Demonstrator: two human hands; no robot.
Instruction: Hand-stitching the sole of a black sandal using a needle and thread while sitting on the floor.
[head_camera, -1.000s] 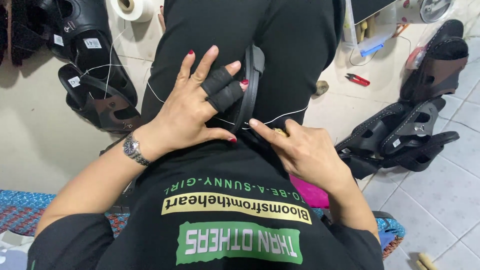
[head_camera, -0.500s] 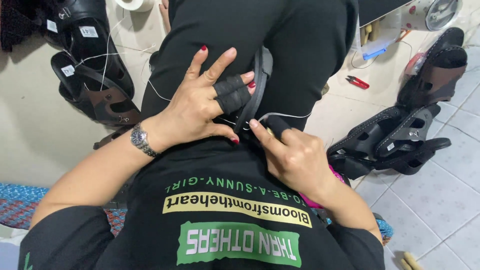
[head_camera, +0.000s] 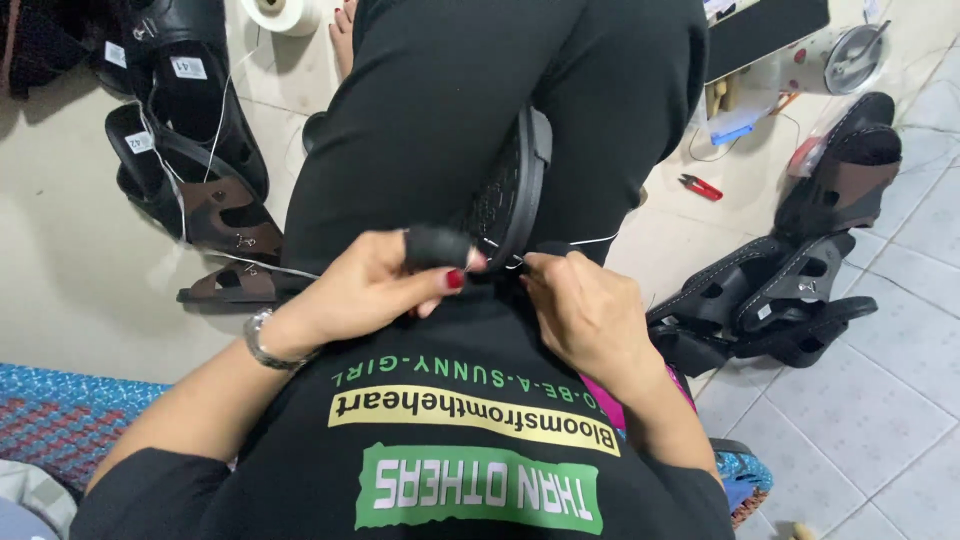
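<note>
The left hand (head_camera: 385, 285) curls at frame centre, fingers pinched close, one fingertip in a black cap, touching the black sandal sole (head_camera: 515, 190) that stands on edge between the knees. The right hand (head_camera: 580, 305) pinches white thread (head_camera: 590, 241) just beside the sole. At upper left, sandals (head_camera: 190, 130) carry small white square labels. A red clipper (head_camera: 700, 186) lies at upper right.

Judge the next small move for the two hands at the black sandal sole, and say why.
Probably draw the white thread taut with the right hand. Both hands meet at the edge of the black sandal sole held between the knees; the left hand, wearing a black finger guard, steadies that edge, and thread runs from the stitching point.
</note>
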